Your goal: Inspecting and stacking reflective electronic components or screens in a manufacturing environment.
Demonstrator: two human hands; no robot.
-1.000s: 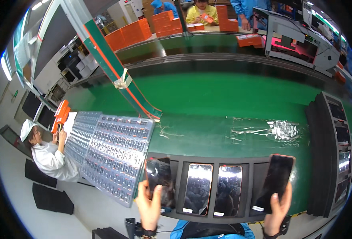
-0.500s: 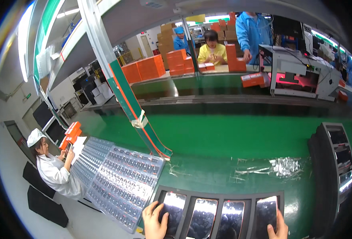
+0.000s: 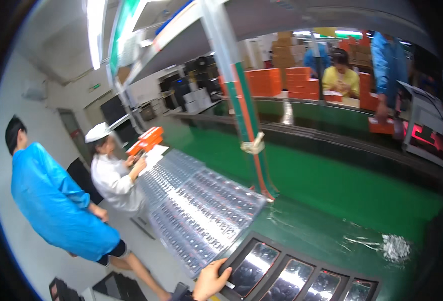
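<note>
Low in the head view, my left hand (image 3: 212, 282) grips the left end of a black tray (image 3: 281, 260), its thumb and fingers curled at the rim beside the first phone. The tray has slots side by side, each holding a smartphone with a dark glossy screen; the leftmost phone (image 3: 255, 266) lies nearest my hand. The lower picture edge cuts off the tray's near side. My right hand is out of the picture.
Clear plastic trays (image 3: 206, 205) with rows of small parts lie left of the phones. A striped post (image 3: 246, 115) rises behind them. Crumpled clear film (image 3: 395, 248) lies on the green bench. A person in white (image 3: 113, 178) and one in blue (image 3: 56, 195) are at left.
The view has swung left, so the bench shifts rightward. My right hand, earlier on the rightmost phone, has left the picture. A person in blue has appeared at left.
</note>
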